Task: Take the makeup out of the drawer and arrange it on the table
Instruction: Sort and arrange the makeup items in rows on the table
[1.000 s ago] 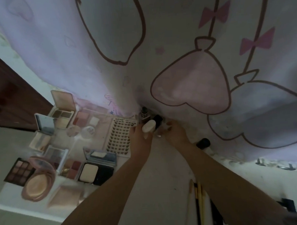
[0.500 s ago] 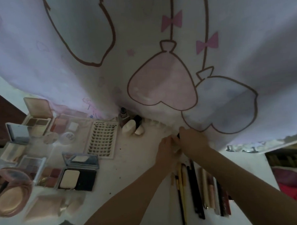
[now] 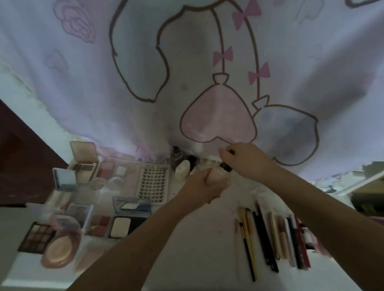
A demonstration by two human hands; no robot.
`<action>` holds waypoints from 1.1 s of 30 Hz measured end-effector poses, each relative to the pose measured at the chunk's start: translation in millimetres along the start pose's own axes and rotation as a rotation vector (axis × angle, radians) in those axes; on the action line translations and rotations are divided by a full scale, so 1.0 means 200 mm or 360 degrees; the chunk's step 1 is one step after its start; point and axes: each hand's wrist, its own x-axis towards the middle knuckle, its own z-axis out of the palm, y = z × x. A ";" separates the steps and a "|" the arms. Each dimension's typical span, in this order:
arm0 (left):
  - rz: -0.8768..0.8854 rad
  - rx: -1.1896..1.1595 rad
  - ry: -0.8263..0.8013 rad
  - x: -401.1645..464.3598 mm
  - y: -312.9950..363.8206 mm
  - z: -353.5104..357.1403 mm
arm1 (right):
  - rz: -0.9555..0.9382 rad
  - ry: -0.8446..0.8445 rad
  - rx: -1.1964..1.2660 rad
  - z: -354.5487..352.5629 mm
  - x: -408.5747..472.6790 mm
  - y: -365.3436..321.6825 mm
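Observation:
My left hand (image 3: 201, 186) is closed around a pale pink bottle (image 3: 216, 175) at the back middle of the white table (image 3: 191, 255). My right hand (image 3: 246, 160) pinches a small dark item (image 3: 226, 167) just right of that bottle, near the curtain; what it is stays unclear. Just left of them stand a white bottle (image 3: 183, 167) and a dark-capped foundation bottle (image 3: 176, 153). On the left lie open compacts and palettes (image 3: 122, 223) and a lash tray (image 3: 154, 183). A row of brushes and pencils (image 3: 270, 241) lies at the right.
A white curtain (image 3: 216, 67) with pink hearts and bows hangs right behind the table. Dark wooden furniture (image 3: 17, 157) stands at the left. A white shelf edge (image 3: 368, 177) and dim clutter sit at the far right. The drawer is not visible.
Both hands moved from the top of the brush row up to the back of the table by the bottles. My left hand now grips the pink bottle.

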 end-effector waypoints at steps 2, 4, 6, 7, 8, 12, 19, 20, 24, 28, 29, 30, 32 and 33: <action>0.0025 -0.0305 -0.0316 -0.09 0.08 -0.09 | -0.0230 0.0035 0.0139 -0.04 -0.04 -0.08; 0.0053 -0.0402 -0.0483 -0.17 0.14 -0.17 | -0.0380 -0.0073 0.0182 -0.09 -0.09 -0.15; 0.0069 -0.0310 -0.0463 -0.24 0.17 -0.21 | -0.0347 -0.0324 0.0247 -0.16 -0.14 -0.19; 0.0061 -0.0232 -0.0404 -0.26 0.18 -0.22 | -0.0285 -0.0443 0.0296 -0.19 -0.16 -0.21; 0.0046 -0.0152 -0.0337 -0.28 0.19 -0.22 | -0.0233 -0.0517 0.0273 -0.21 -0.18 -0.23; 0.0066 0.0036 -0.0170 -0.33 0.19 -0.22 | -0.0256 -0.0539 -0.0136 -0.23 -0.21 -0.27; 0.0131 0.0103 -0.0070 -0.37 0.18 -0.25 | -0.0082 -0.0623 0.0265 -0.22 -0.27 -0.32; 0.0132 0.0115 -0.0064 -0.37 0.18 -0.25 | -0.0045 -0.0521 0.0154 -0.20 -0.27 -0.32; 0.0129 0.0187 -0.0039 -0.39 0.17 -0.24 | -0.0134 -0.0557 0.0191 -0.20 -0.28 -0.30; 0.0150 0.0218 -0.0042 -0.40 0.16 -0.24 | 0.0057 -0.0690 0.0397 -0.20 -0.32 -0.31; 0.0155 0.0209 -0.0038 -0.40 0.16 -0.23 | 0.0047 -0.0626 0.0244 -0.18 -0.31 -0.32; 0.0153 0.0189 -0.0035 -0.40 0.16 -0.23 | 0.0022 -0.0537 0.0125 -0.17 -0.30 -0.32; 0.0151 0.0126 -0.0033 -0.39 0.16 -0.22 | -0.0035 -0.0402 0.0069 -0.16 -0.29 -0.32; 0.0154 0.0104 -0.0034 -0.39 0.16 -0.22 | -0.0050 -0.0376 0.0112 -0.17 -0.29 -0.31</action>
